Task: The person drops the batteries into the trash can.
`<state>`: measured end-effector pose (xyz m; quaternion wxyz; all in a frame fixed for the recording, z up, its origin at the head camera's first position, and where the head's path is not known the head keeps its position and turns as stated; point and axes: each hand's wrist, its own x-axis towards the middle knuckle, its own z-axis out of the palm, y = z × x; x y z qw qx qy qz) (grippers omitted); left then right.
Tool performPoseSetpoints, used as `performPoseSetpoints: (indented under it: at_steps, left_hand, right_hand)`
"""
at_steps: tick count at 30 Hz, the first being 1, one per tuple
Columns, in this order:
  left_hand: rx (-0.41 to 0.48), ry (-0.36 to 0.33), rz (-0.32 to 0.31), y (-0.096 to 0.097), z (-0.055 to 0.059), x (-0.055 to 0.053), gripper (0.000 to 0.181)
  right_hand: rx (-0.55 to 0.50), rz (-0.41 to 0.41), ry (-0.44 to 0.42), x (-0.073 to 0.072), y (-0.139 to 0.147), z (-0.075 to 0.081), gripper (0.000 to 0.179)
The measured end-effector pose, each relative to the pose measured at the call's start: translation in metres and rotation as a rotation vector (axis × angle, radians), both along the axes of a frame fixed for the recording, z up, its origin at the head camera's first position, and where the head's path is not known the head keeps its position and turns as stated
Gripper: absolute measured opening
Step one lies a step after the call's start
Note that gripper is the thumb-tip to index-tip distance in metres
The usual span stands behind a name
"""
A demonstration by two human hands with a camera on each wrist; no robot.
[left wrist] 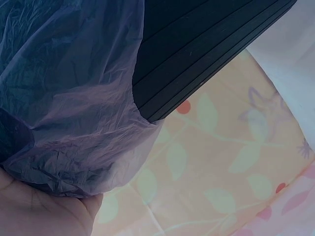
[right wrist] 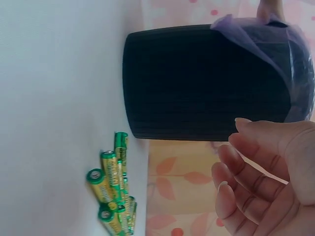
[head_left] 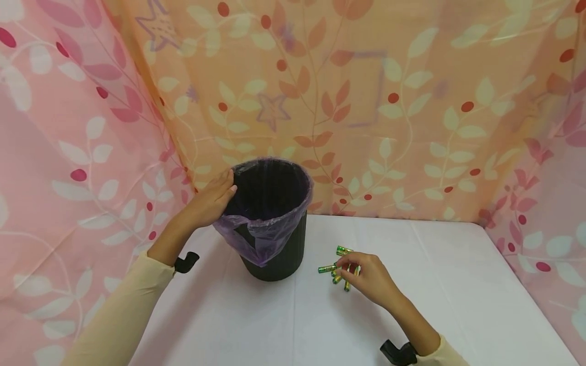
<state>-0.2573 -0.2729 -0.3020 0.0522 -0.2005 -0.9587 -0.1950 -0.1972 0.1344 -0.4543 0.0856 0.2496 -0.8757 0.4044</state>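
Observation:
A black trash bin (head_left: pixel 279 259) stands upright on the table, lined with a thin purple plastic bag (head_left: pixel 270 239) folded over its rim. My left hand (head_left: pixel 212 201) rests against the left side of the lined rim, fingers extended; in the left wrist view its palm (left wrist: pixel 44 211) touches the bag. To the bin's right lies a small pile of green and gold batteries (right wrist: pixel 115 182). Over that pile, in the head view, is my right hand (head_left: pixel 368 277). Its fingers are loosely bent and hold nothing in the right wrist view, apart from the batteries. Part of the pile is hidden behind this hand.
A white cloth covers the table (head_left: pixel 435 284). Behind it hangs an orange leaf-patterned curtain (head_left: pixel 412 127), with a pink patterned curtain (head_left: pixel 68 152) along the left side and another at the right. Both wrists carry a black band-mounted device (head_left: pixel 186 262).

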Motion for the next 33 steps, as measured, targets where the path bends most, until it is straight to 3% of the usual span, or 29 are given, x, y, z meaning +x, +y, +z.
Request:
performPoseSetpoints:
  at_steps: [11, 20, 33]
  left_hand:
    - [0.003, -0.007, 0.010, 0.002, -0.001, 0.004, 0.062]
    - [-0.001, 0.000, 0.024, 0.001, 0.000, 0.002, 0.063]
    - [0.001, 0.016, 0.019, 0.001, 0.000, 0.000, 0.061]
  right_hand:
    - [-0.002, 0.028, -0.043, 0.001, 0.008, -0.022, 0.011]
    - [-0.017, 0.032, -0.058, -0.002, 0.009, -0.027, 0.012]
    - [0.058, -0.028, -0.079, -0.015, 0.020, -0.039, 0.014]
